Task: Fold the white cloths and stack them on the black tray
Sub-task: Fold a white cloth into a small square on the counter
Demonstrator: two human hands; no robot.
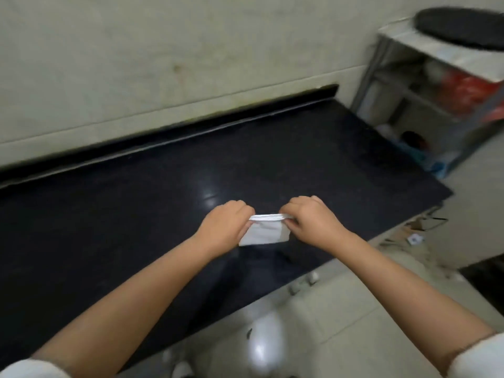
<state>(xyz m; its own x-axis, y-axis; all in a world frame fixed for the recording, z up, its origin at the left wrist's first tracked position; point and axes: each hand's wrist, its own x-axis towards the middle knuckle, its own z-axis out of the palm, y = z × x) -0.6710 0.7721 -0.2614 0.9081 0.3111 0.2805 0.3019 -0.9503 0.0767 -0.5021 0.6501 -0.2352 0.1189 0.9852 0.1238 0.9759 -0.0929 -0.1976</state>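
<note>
A small folded white cloth (266, 230) hangs just above the black countertop (136, 214), near its front right part. My left hand (223, 227) pinches the cloth's upper left corner. My right hand (311, 222) pinches its upper right corner, so the top edge is stretched between them. The lower part of the cloth droops toward me. A round black tray (461, 28) lies on top of a metal rack at the far right, blurred.
The metal rack (409, 99) stands to the right of the counter with red packets and other items on its shelves. A pale wall runs behind the counter. Light floor tiles and some small debris lie to the right and in front.
</note>
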